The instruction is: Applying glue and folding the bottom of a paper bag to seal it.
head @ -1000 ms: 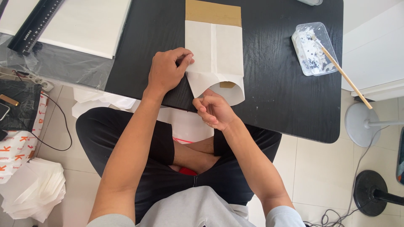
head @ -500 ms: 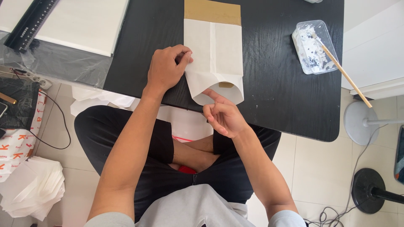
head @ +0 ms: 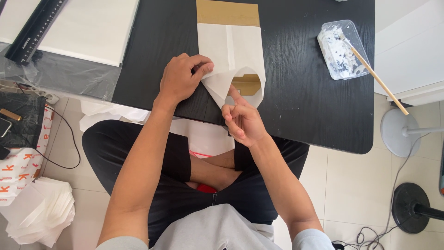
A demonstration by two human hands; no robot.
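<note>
Left hand point(head: 181, 78) flat, fingers pressing white paper bag point(head: 231, 55) fold; right hand point(head: 243, 121) loosely curled, w/ index fingertip on bag edge.

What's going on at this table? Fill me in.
A seated person is folding a white paper bag on a black table. The left hand presses a folded corner flat. The right hand hovers at the bag's near end, index finger touching the fold. A plastic tub with a stick sits to the right.
</note>
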